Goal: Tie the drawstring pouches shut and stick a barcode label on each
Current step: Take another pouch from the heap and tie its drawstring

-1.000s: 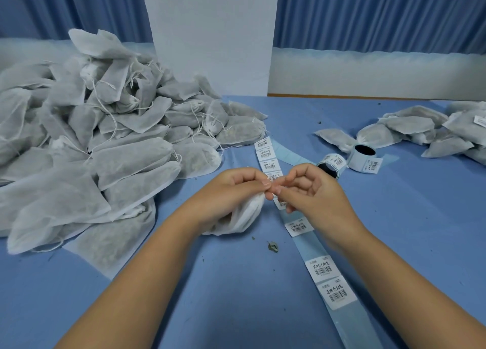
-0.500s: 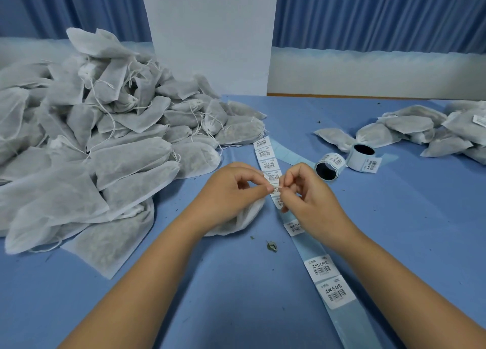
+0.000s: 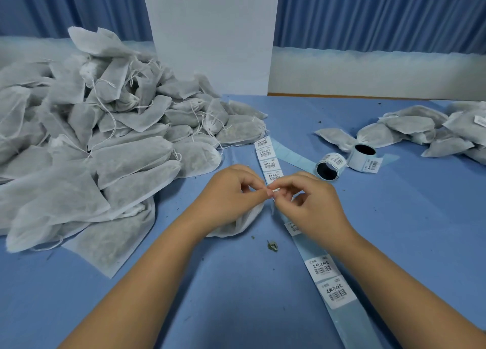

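Observation:
A white fabric pouch (image 3: 242, 222) lies on the blue table under my left hand (image 3: 231, 193). My right hand (image 3: 313, 204) meets the left one above the pouch's mouth. Thumb and forefinger of each hand pinch the thin white drawstring (image 3: 274, 190) between them. A strip of barcode labels (image 3: 268, 162) on pale blue backing runs from the far centre under my right hand and on to the near right, where two labels (image 3: 327, 277) show. Most of the pouch is hidden by my left hand.
A big heap of white pouches (image 3: 86, 143) fills the left side of the table. A smaller pile of pouches (image 3: 431, 130) lies at the far right. Two label rolls (image 3: 342, 162) stand between it and my hands. A dried leaf scrap (image 3: 272, 245) lies near the pouch.
My fingertips have shifted around the drawstring and the hands have drawn slightly apart, then close again; the pouch stays under my left hand.

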`<state>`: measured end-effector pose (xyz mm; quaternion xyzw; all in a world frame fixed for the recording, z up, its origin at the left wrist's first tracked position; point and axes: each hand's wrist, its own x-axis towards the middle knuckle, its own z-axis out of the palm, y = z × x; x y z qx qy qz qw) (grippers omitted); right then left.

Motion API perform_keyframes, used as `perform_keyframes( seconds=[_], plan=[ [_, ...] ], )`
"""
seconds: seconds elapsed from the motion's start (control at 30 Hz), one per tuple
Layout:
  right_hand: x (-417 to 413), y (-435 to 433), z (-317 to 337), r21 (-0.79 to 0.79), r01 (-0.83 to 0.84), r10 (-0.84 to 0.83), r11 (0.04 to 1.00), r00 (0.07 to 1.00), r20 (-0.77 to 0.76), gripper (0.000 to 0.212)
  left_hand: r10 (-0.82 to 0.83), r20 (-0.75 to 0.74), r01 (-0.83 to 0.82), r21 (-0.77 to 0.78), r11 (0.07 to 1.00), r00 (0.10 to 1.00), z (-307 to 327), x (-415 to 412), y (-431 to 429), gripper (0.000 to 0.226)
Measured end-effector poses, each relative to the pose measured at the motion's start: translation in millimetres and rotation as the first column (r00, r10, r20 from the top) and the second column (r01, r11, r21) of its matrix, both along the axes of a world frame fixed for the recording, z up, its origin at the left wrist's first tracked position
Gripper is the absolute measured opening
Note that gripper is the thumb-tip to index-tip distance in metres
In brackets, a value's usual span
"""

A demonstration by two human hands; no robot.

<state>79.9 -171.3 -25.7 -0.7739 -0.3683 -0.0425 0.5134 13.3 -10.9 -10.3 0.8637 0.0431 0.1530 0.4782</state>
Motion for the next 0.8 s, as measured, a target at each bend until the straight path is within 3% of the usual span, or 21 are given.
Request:
perform_keyframes(
  seconds=[0.07, 0.17, 0.33, 0.5, 0.8],
  plan=[
    [0, 1, 0, -0.041, 0.011, -0.008, 0.999, 0.997, 0.075, 0.021, -0.002, -0.011, 0.002, 0.011, 1.000, 1.000, 0, -1, 0, 0.013],
    [1, -1, 2, -0.060, 0.006, -0.004, 0.998, 0.999, 0.038, 0.019, -0.011, -0.028, 0.012, 0.026, 1.000, 1.000, 2, -2, 1, 0.009],
    [2, -3, 6, -0.094, -0.056, 0.031, 0.994, 0.966, -0.255, 0.010, -0.017, -0.063, 0.020, 0.044, 0.999, 0.998, 4, -3, 1, 0.011],
    [7, -5, 10, 0.020, -0.151, 0.137, 0.988, 0.823, -0.552, 0.015, -0.040, -0.093, 0.033, -0.075, 0.997, 0.995, 5, -5, 5, 0.011],
    [6, -4, 7, 0.191, -0.104, 0.192, 0.976, 0.827, -0.529, 0.028, -0.084, -0.158, 0.042, -0.253, 0.966, 0.984, 5, -5, 7, 0.006]
  ],
)
